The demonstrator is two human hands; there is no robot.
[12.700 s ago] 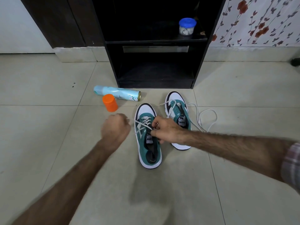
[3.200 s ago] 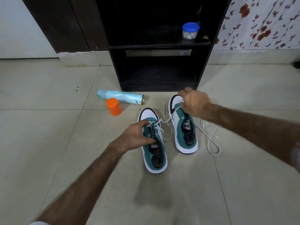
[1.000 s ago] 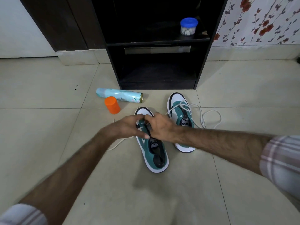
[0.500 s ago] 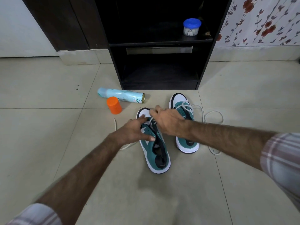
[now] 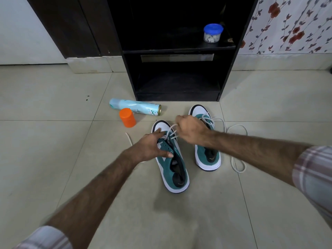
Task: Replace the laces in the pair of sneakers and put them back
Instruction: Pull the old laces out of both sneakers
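1. Two teal-and-white sneakers are sitting on the tiled floor (image 5: 53,150) in front of a black shelf unit (image 5: 177,51), toes pointing twd it.
2. Left sneaker (image 5: 172,166) is lying nearer the person; right sneaker (image 5: 206,153) is sitting just beside it, a bit further fwd.
3. Left hand (image 5: 150,146) is resting on the left sneaker's outer side w/ fingers spread fairly straight, thumb lying near the eyelets and fingertips reaching the white toe cap, bracing the shoe.
4. Right hand (image 5: 192,130) is hovering over the gap btwn the two toes, fingers curled and pinching the white lace of the left sneaker (image 5: 170,133), w/ strands running taut up from the front eyelets.
5. One loose end of that lace is trailing on the floor to the left of the shoe; its tip is showing past the left wrist.
6. Right sneaker's lace (image 5: 237,128) is only partly threaded, w/ long loops lying on the floor to the shoe's right.
7. A light-blue spray can (image 5: 134,109) is lying on its side near the shelf's base; its orange cap (image 5: 127,117) is standing just in front of it.
8. A small clear jar w/ blue lid (image 5: 212,33) is standing on the upper shelf.
9. Plaid sleeves are showing at both forearms.
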